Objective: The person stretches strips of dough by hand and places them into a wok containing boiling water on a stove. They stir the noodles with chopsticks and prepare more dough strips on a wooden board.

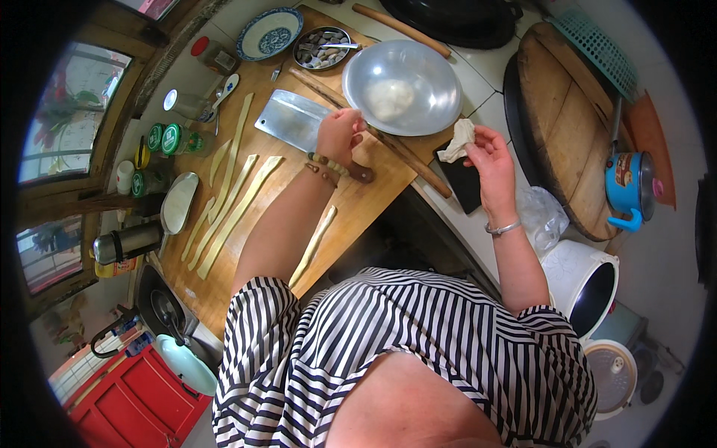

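Between its thumb and fingers, my right hand [488,150] pinches a crumpled pale piece [460,141], perhaps dough or cloth, above a dark flat object [465,185]. My left hand [341,134] is over the handle end of a cleaver [291,119], beside a thin rolling pin [411,158]; its fingers are curled, and whether they hold something is unclear. A lump of dough [391,98] lies in a metal bowl [437,67] just beyond both hands. Several long dough strips [241,215] lie on the wooden board [224,302], with another strip [313,245] near my left forearm.
Along the board's left side stand glass jars [185,140], a metal scoop [179,203] and a steel flask [127,242]. At the back are a patterned bowl [270,33] and a dish of stones [325,47]. A round wooden lid [566,134] and a white cooker [582,280] occupy the right.
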Action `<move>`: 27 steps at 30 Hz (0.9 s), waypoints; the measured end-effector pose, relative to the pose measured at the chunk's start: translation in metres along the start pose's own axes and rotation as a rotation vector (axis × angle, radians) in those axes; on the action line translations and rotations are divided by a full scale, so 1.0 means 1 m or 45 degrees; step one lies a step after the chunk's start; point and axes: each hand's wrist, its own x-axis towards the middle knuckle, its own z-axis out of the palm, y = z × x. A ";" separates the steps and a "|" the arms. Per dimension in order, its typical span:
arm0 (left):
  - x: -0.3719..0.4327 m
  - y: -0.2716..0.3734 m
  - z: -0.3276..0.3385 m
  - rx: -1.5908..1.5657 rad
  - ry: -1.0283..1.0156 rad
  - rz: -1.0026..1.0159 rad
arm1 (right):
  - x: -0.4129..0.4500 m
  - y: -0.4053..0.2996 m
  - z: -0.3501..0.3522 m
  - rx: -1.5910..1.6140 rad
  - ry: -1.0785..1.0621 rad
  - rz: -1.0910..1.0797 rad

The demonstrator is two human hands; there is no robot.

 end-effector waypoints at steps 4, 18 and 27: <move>0.005 0.026 0.013 0.098 0.020 0.027 | -0.009 0.005 0.012 0.103 -0.173 0.106; 0.019 0.052 0.033 -0.027 0.016 0.148 | 0.023 -0.009 0.082 0.401 -0.353 0.070; -0.035 0.030 -0.022 0.305 0.150 0.373 | 0.078 0.034 0.114 -1.794 -0.447 -0.651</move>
